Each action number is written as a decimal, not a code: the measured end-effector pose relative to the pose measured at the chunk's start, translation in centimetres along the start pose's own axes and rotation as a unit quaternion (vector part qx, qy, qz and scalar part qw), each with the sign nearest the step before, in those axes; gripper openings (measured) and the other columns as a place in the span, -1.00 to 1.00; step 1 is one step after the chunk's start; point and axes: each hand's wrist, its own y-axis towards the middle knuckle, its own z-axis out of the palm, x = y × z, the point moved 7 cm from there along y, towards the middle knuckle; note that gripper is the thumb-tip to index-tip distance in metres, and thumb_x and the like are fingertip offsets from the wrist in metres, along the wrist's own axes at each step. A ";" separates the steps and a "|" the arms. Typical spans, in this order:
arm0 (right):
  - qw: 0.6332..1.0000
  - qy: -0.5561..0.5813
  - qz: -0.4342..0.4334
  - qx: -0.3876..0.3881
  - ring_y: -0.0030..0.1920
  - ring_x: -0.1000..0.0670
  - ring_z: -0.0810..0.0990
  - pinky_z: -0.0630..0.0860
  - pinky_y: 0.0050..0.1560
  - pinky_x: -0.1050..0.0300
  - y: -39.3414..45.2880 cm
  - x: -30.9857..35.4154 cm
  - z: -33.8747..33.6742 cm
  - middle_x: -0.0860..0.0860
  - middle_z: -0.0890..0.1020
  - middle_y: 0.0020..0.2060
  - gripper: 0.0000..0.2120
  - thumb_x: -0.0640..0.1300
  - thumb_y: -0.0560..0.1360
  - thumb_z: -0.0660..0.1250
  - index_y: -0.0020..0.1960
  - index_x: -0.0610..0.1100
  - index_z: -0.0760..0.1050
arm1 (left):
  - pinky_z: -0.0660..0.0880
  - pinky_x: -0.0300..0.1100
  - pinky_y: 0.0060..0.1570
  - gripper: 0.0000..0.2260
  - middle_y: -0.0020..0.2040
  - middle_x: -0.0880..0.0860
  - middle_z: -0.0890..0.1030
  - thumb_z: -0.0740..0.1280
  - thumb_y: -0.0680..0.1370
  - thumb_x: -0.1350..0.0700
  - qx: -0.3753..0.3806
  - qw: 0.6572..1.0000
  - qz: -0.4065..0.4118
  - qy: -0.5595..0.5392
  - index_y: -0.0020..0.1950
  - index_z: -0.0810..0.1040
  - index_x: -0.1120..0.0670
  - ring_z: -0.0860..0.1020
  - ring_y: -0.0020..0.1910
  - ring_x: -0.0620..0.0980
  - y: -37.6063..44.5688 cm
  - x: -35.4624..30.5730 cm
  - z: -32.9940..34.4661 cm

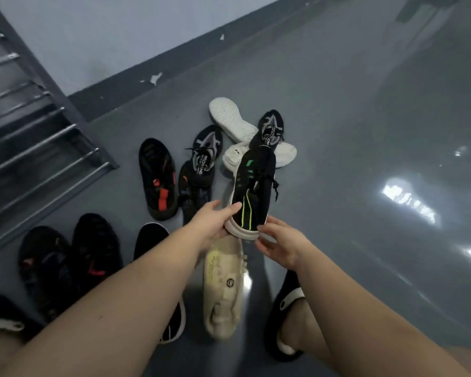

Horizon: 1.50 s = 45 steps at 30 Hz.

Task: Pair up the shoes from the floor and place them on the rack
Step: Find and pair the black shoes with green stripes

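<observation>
Both hands (pixel 245 235) grip a black green-striped shoe (pixel 252 197) above the floor (pixel 351 159)

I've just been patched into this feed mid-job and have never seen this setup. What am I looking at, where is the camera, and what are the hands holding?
There is no robot: a person's two bare arms, filmed by one wide-angle camera on their head, looking down. The left hand and right hand together hold a black shoe with green stripes above the grey floor. Below it lies a cream shoe. More black shoes and upturned white soles lie scattered. The metal-barred rack stands at left.
</observation>
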 end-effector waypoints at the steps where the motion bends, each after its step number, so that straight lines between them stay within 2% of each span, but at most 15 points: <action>1: 1.000 -0.016 0.005 0.020 -0.09 0.00 0.55 0.53 -0.15 0.17 -0.7 -1.1 1.1 -0.03 0.59 -0.08 -0.58 -0.38 0.51 0.24 0.29 -0.05 0.46 | 0.56 -0.14 -0.06 -0.47 0.25 0.14 0.54 0.35 0.52 0.10 0.018 1.000 -0.005 -0.014 0.45 0.28 0.16 0.57 0.06 0.00 -1.4 0.7 -1.5; 4: 0.994 -0.082 0.029 0.072 -0.04 -0.01 0.55 0.53 -0.11 0.15 -2.4 -4.7 4.5 -0.03 0.59 -0.03 -0.53 -0.41 0.50 0.24 0.32 -0.03 0.45 | 0.54 -0.18 -0.04 -0.69 0.02 0.09 0.64 0.27 0.57 0.19 0.028 0.999 -0.013 -0.037 0.32 0.46 0.18 0.60 -0.05 -0.03 -6.0 3.3 -6.4; 6: 0.984 -0.142 0.038 0.096 -0.08 0.02 0.54 0.50 -0.07 0.14 -3.4 -7.3 6.9 -0.01 0.59 -0.09 -0.56 -0.39 0.51 0.25 0.30 -0.03 0.45 | 0.53 -0.18 -0.01 -0.74 -0.04 0.07 0.64 0.25 0.58 0.21 0.007 0.998 -0.013 -0.060 0.27 0.49 0.16 0.60 -0.07 -0.04 -8.6 5.2 -9.8; 11: 0.965 -0.229 0.044 0.116 -0.24 0.09 0.50 0.44 -0.16 0.19 -5.0 -13.5 12.1 0.01 0.56 -0.23 -0.59 -0.35 0.50 0.28 0.30 -0.07 0.42 | 0.53 -0.15 -0.03 -0.78 -0.06 0.06 0.63 0.22 0.59 0.23 -0.056 0.989 -0.029 -0.130 0.22 0.48 0.13 0.59 -0.09 -0.03 -13.3 9.8 -16.8; 15: 0.943 -0.302 0.035 0.132 -0.11 0.04 0.54 0.47 -0.08 0.16 -5.8 -17.6 14.2 -0.03 0.60 -0.10 -0.57 -0.25 0.49 0.35 0.34 -0.10 0.41 | 0.49 -0.06 0.11 -0.69 0.09 0.13 0.62 0.22 0.59 0.22 -0.091 0.984 -0.044 -0.144 0.34 0.44 0.20 0.59 -0.02 0.01 -15.4 13.4 -20.9; 19: 0.942 -0.311 0.053 0.114 -0.25 0.07 0.50 0.49 -0.19 0.20 -5.7 -19.9 14.8 0.00 0.56 -0.20 -0.58 -0.15 0.50 0.37 0.34 -0.13 0.41 | 0.52 -0.11 -0.10 -0.70 0.00 0.10 0.62 0.20 0.60 0.24 -0.111 0.978 -0.057 -0.170 0.34 0.43 0.21 0.59 -0.07 0.00 -15.9 15.4 -22.9; 21: 0.942 -0.315 0.052 0.106 -0.18 0.04 0.53 0.52 -0.16 0.17 -5.3 -20.2 14.9 -0.03 0.58 -0.10 -0.56 -0.13 0.50 0.37 0.34 -0.14 0.40 | 0.52 -0.08 -0.06 -0.69 0.02 0.10 0.61 0.18 0.61 0.25 -0.118 0.975 -0.062 -0.178 0.35 0.42 0.19 0.58 -0.05 0.02 -15.8 16.3 -23.4; 24: 0.940 -0.333 0.028 0.069 0.12 -0.06 0.53 0.51 0.13 0.04 -4.1 -19.6 13.9 -0.11 0.55 0.17 -0.54 -0.11 0.50 0.37 0.36 -0.15 0.38 | 0.46 -0.02 0.07 -0.67 0.14 0.12 0.56 0.18 0.60 0.25 -0.133 0.974 -0.074 -0.168 0.38 0.40 0.15 0.53 0.11 0.07 -15.3 17.8 -24.3; 26: 0.940 -0.340 0.016 0.040 0.12 -0.07 0.52 0.48 0.23 -0.01 -3.1 -19.1 13.0 -0.13 0.53 0.22 -0.53 -0.12 0.50 0.37 0.36 -0.17 0.36 | 0.46 -0.03 0.10 -0.65 0.19 0.12 0.55 0.19 0.60 0.25 -0.139 0.973 -0.088 -0.165 0.39 0.39 0.14 0.50 0.18 0.08 -14.9 18.8 -25.0; 28: 0.942 -0.334 0.020 0.010 0.02 -0.07 0.56 0.55 0.10 -0.01 -2.0 -18.9 11.9 -0.14 0.56 0.16 -0.53 -0.14 0.48 0.38 0.34 -0.22 0.37 | 0.47 -0.03 0.10 -0.63 0.21 0.13 0.55 0.21 0.59 0.26 -0.142 0.970 -0.104 -0.167 0.40 0.37 0.15 0.51 0.16 0.08 -14.5 19.6 -25.6; 31: 0.948 -0.316 0.037 -0.006 -0.24 0.02 0.54 0.47 -0.33 0.16 -0.9 -18.8 10.9 -0.14 0.55 0.01 -0.61 -0.21 0.51 0.36 0.29 -0.27 0.38 | 0.45 -0.03 0.12 -0.61 0.30 0.17 0.52 0.20 0.59 0.29 -0.140 0.969 -0.113 -0.170 0.42 0.35 0.16 0.50 0.24 0.12 -13.9 20.3 -25.9; 36: 0.943 -0.327 0.065 -0.011 -0.34 0.08 0.47 0.37 -0.39 0.25 1.4 -19.7 10.3 -0.02 0.52 -0.24 -0.64 -0.22 0.53 0.32 0.29 -0.27 0.39 | 0.43 -0.04 0.17 -0.56 0.31 0.16 0.51 0.22 0.57 0.33 -0.150 0.962 -0.119 -0.194 0.45 0.31 0.15 0.50 0.18 0.07 -12.6 21.3 -26.3; 38: 0.934 -0.343 0.096 -0.001 -0.29 0.05 0.47 0.43 -0.30 0.22 2.3 -20.6 10.0 -0.01 0.52 -0.21 -0.64 -0.14 0.53 0.32 0.28 -0.25 0.41 | 0.44 -0.05 0.15 -0.55 0.26 0.16 0.53 0.22 0.56 0.34 -0.160 0.958 -0.127 -0.201 0.45 0.31 0.16 0.50 0.15 0.06 -12.1 22.0 -26.5; 41: 0.918 -0.370 0.142 0.011 -0.02 -0.04 0.49 0.46 0.08 0.04 2.8 -21.6 10.0 -0.05 0.55 -0.02 -0.75 -0.08 0.56 0.28 0.18 -0.18 0.45 | 0.43 -0.06 0.15 -0.54 0.17 0.14 0.54 0.23 0.55 0.36 -0.168 0.949 -0.146 -0.223 0.45 0.29 0.19 0.50 0.14 0.08 -11.6 23.1 -26.5; 45: 0.917 -0.369 0.151 -0.003 0.24 -0.16 0.51 0.43 0.23 0.00 3.8 -21.9 9.8 -0.16 0.54 0.25 -0.65 -0.11 0.57 0.26 0.30 -0.25 0.42 | 0.41 -0.06 0.15 -0.58 0.01 0.09 0.58 0.22 0.55 0.38 -0.159 0.944 -0.156 -0.244 0.41 0.32 0.23 0.55 0.02 0.05 -11.2 23.5 -26.3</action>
